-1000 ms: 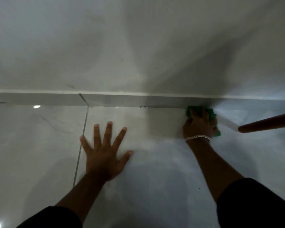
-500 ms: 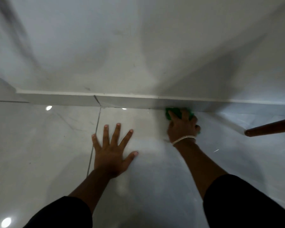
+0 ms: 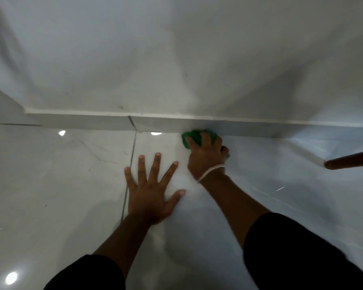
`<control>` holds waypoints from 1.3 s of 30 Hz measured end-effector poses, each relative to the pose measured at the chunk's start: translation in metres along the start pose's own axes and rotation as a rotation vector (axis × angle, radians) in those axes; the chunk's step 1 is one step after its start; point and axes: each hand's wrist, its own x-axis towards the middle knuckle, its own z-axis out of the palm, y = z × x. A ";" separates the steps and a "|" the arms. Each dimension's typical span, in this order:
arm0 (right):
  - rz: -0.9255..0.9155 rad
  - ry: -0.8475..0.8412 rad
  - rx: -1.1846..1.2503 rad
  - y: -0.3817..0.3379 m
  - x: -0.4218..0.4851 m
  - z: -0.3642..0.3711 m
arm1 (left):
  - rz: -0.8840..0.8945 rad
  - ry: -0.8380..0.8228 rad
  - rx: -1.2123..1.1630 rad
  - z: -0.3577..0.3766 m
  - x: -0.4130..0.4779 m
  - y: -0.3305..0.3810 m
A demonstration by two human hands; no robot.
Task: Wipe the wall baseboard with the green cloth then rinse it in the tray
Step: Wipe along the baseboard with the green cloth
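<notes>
A bunched green cloth (image 3: 194, 137) is pressed against the foot of the grey baseboard (image 3: 88, 122), where it meets the glossy floor. My right hand (image 3: 205, 155), with a white beaded bracelet at the wrist, is closed over the cloth and covers most of it. To its left, my left hand (image 3: 151, 189) lies flat on the floor tile with fingers spread, holding nothing. The tray is out of view.
A brown wooden pole or furniture leg (image 3: 350, 162) pokes in from the right edge above the floor. The baseboard has a joint (image 3: 132, 122) left of the cloth and ends at a wall corner (image 3: 25, 110) on the left. White wall fills the upper half.
My right hand has slid the cloth leftward along the baseboard, closer to the joint. My left hand stays planted on the floor. The view has shifted left, showing the wall corner.
</notes>
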 end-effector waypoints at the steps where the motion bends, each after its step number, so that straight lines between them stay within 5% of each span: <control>1: 0.031 0.006 0.005 0.023 0.000 -0.005 | 0.001 -0.002 -0.007 -0.002 -0.003 -0.002; 5: 0.328 0.020 0.033 0.098 -0.003 -0.013 | -0.023 -0.004 -0.018 -0.002 -0.014 -0.016; 9: 0.529 0.086 0.098 0.055 0.001 0.001 | -0.016 0.007 -0.009 -0.001 -0.014 -0.015; 17: -0.015 -0.041 0.120 -0.068 0.003 0.005 | -0.004 -0.028 -0.011 -0.002 -0.015 -0.017; 26: -0.226 -0.130 -0.019 -0.034 0.012 -0.002 | -0.001 -0.002 0.004 0.003 -0.017 -0.024; 35: 0.220 -0.017 0.060 0.136 0.008 -0.037 | -0.023 -0.012 -0.018 -0.001 -0.016 -0.020; 39: 0.416 -0.008 0.078 0.120 0.010 -0.033 | -0.024 0.026 -0.022 0.005 -0.013 -0.018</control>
